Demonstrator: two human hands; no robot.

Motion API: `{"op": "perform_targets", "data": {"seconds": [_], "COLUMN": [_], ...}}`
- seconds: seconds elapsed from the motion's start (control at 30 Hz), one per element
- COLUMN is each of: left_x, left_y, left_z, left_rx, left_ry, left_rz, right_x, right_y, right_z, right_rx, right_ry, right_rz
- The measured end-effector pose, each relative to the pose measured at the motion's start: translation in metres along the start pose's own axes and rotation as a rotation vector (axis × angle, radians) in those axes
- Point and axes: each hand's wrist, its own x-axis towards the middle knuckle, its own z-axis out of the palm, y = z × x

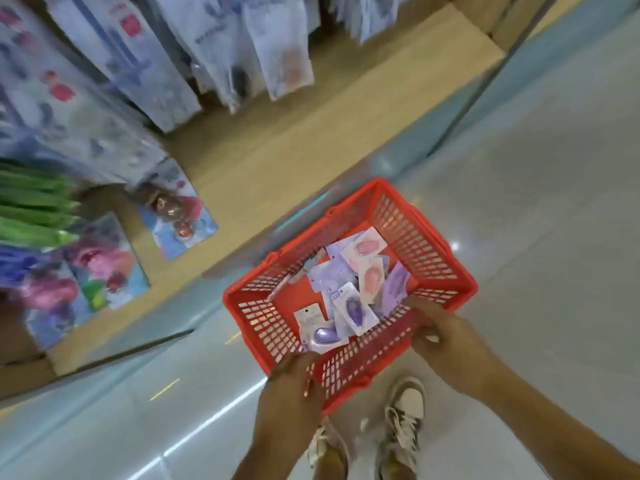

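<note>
While the red plastic shopping basket [349,271] hangs above the tiled floor [536,202], the left hand [291,393] grips its near rim and the right hand [446,337] grips the near right corner. Carded purple and pink packets [349,292] lie inside.

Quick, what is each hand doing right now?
Left hand: fingers curled over the near rim of the red plastic mesh basket, holding it.
Right hand: also holding the basket's near rim, further to the right.
</note>
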Motion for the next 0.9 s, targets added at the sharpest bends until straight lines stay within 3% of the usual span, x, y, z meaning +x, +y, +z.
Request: {"op": "perform_targets", "data": {"seconds": [0.17,0.37,0.63,0.7,0.8,0.9], "left_x": [0.118,0.235,0.265,0.264,0.245,0.230], "left_y": [-0.053,-0.076,-0.069,-0.073,-0.076,-0.083], "left_z": [0.104,0.204,0.200,0.185,0.170,0.163], "left_rx": [0.041,0.342,0.497,0.433,0.277,0.101], "left_ry": [-0.064,-0.232,-0.181,-0.253,-0.298,-0.239], "left_rz": [0.160,0.299,0.173,0.183,0.170,0.070], "right_x": [0.116,0.223,0.241,0.238,0.237,0.230], "right_y": [0.084,0.159,0.169,0.168,0.159,0.143], "right_z": [0.055,0.099,0.108,0.101,0.085,0.071], "right_rx": [-0.332,-0.855,-1.353,-1.287,-0.676,-0.247], "right_ry": [-0.150,-0.446,-0.397,-0.394,-0.192,-0.035], "right_rz": [-0.034,-0.186,-0.232,-0.255,-0.274,-0.098]}}
